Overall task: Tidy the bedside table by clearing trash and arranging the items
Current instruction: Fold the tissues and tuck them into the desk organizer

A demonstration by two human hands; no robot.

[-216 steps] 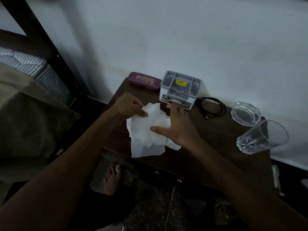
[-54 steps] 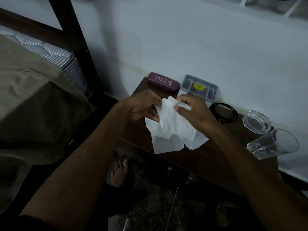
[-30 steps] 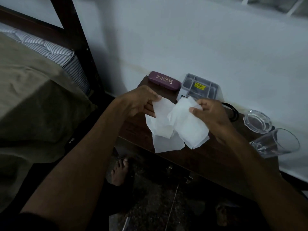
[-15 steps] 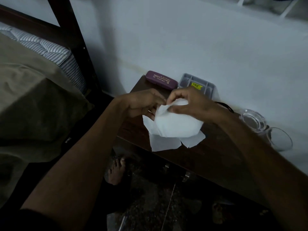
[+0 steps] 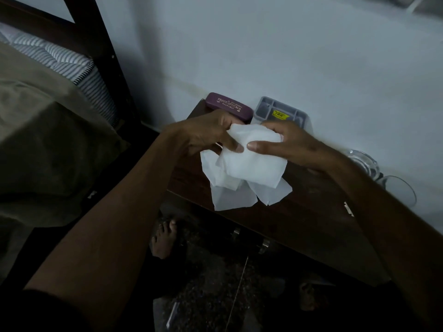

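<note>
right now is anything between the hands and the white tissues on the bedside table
Nothing visible. The left hand and right hand both pinch the top tissue directly; more tissues lie beneath it on the bedside table.

- The maroon glasses case (image 5: 229, 107) reads "PRINCE OPTICALS" in gold, with a smaller line below, perhaps "ROURKELA".
- The grey organiser (image 5: 281, 112) carries a yellow sticker (image 5: 278, 114); its print is illegible.
</note>
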